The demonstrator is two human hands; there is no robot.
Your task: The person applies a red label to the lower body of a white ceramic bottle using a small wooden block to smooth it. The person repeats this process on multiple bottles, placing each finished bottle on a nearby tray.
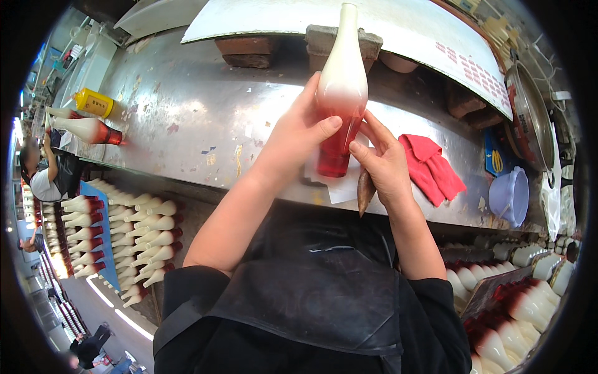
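A glossy bottle (pixel 343 89), white at the neck and shading to translucent red at the base, is between my two hands. Its neck points away from me, its base towards me. My left hand (pixel 308 117) grips its left side, the thumb lying across the red part. The fingers and thumb of my right hand (pixel 385 159) touch the lower right side. A brown, tapered tool or handle (pixel 366 191) sticks out below my right palm; its other end is hidden. Under the bottle's base lies a white sheet of paper (pixel 345 193) on the metal workbench (pixel 187 121).
A red cloth (pixel 432 166) and lavender bucket (pixel 508 198) lie to the right. Bricks (pixel 245 50) support a white board (pixel 261 16). Leftward are a yellow plastic bottle (pixel 95 103) and red-white bottles (pixel 88 130). Bottle rows (pixel 145 229) stand below the bench; a person (pixel 46 175) is far left.
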